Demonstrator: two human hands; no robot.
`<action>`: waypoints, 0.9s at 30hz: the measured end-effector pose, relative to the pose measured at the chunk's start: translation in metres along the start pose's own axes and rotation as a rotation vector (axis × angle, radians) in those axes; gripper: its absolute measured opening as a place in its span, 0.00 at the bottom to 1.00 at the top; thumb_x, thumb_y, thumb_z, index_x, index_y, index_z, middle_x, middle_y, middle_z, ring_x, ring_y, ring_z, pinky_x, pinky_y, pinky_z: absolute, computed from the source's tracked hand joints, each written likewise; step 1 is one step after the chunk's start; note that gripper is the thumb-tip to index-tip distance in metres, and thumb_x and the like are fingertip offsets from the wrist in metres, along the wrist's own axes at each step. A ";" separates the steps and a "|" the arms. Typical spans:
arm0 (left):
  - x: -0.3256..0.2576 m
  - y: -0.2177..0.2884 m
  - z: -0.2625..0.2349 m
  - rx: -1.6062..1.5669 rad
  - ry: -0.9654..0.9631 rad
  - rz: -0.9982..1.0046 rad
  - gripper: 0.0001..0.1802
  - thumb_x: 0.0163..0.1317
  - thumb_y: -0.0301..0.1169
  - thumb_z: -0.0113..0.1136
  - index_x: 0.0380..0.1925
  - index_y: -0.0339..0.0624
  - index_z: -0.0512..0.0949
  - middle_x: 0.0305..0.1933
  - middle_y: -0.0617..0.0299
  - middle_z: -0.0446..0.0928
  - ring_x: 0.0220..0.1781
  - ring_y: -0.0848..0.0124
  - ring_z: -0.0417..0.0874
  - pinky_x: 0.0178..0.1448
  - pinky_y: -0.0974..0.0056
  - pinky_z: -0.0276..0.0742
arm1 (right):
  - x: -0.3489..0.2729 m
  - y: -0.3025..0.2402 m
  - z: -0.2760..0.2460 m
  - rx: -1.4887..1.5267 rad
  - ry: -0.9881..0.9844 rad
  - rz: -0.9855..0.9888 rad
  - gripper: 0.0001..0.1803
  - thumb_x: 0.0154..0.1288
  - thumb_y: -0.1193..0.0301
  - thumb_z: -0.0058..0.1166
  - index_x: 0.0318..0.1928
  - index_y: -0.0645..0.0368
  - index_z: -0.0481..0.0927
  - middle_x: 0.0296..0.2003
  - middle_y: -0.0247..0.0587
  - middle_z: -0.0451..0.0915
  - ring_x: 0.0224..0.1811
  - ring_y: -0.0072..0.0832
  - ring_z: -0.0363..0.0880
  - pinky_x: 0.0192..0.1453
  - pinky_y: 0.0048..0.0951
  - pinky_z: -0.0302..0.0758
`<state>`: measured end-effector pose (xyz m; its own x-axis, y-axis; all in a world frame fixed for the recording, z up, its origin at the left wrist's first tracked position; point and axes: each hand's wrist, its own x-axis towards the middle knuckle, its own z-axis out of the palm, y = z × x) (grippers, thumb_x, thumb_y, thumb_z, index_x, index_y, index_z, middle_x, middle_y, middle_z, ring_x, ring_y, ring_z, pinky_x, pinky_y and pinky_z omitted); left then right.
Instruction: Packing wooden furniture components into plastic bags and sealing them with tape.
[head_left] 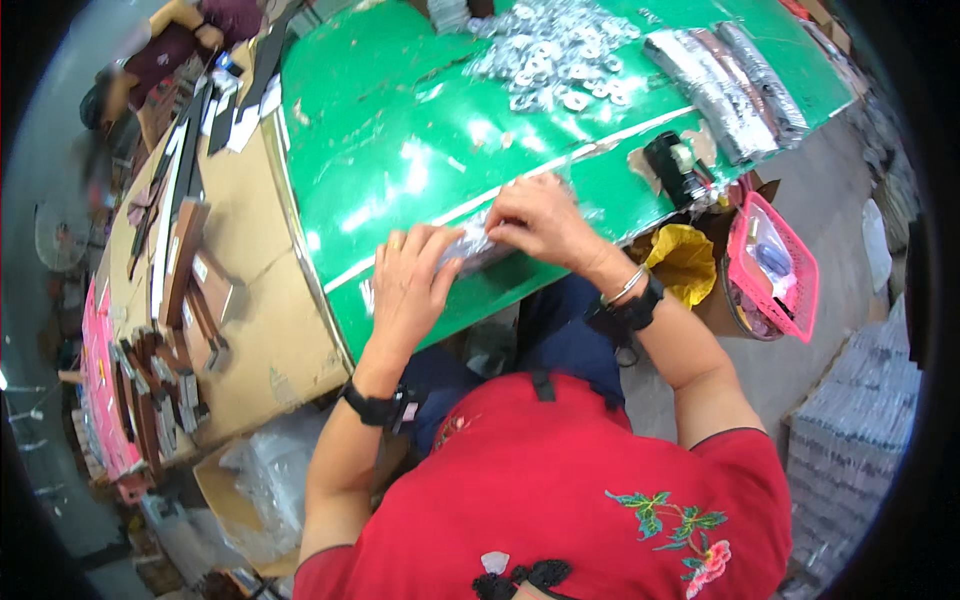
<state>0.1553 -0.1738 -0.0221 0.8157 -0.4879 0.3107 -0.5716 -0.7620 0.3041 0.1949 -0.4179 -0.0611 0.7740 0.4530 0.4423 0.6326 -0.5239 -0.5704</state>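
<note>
Glossy green tabletop [400, 130], crinkled clear plastic packet [472, 248], both hands gripping

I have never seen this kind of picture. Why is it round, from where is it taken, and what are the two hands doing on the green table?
A wide-angle camera worn on a person's head looks down, so edges bend. The left hand and right hand together hold a small clear packet at the near edge of the green table. Farther back lie a heap of small silver pieces and long silvery packs. A pink basket stands on the floor to the right. Another person works at the far left.
</note>
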 end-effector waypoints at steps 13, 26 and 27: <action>-0.005 0.006 0.013 0.089 0.044 -0.026 0.21 0.55 0.45 0.74 0.45 0.50 0.82 0.50 0.61 0.82 0.52 0.59 0.81 0.53 0.54 0.68 | -0.010 0.010 0.032 0.026 0.098 -0.022 0.07 0.62 0.61 0.64 0.33 0.45 0.82 0.33 0.28 0.79 0.43 0.33 0.77 0.53 0.42 0.63; -0.004 0.008 0.023 -0.068 0.158 -0.064 0.11 0.58 0.39 0.72 0.38 0.50 0.84 0.47 0.64 0.83 0.49 0.59 0.81 0.51 0.54 0.68 | -0.003 0.014 0.015 0.146 -0.079 0.012 0.07 0.61 0.59 0.67 0.34 0.44 0.84 0.31 0.24 0.81 0.43 0.28 0.79 0.56 0.40 0.62; -0.003 0.007 0.024 -0.077 0.155 -0.065 0.11 0.58 0.39 0.72 0.38 0.50 0.84 0.46 0.64 0.83 0.49 0.59 0.80 0.51 0.54 0.68 | -0.001 0.014 0.012 0.120 -0.096 0.015 0.07 0.62 0.59 0.68 0.35 0.44 0.85 0.32 0.25 0.82 0.43 0.29 0.80 0.55 0.40 0.65</action>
<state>0.1506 -0.1875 -0.0423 0.8308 -0.3629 0.4219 -0.5285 -0.7519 0.3940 0.2023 -0.4167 -0.0779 0.7737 0.5156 0.3682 0.6087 -0.4439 -0.6576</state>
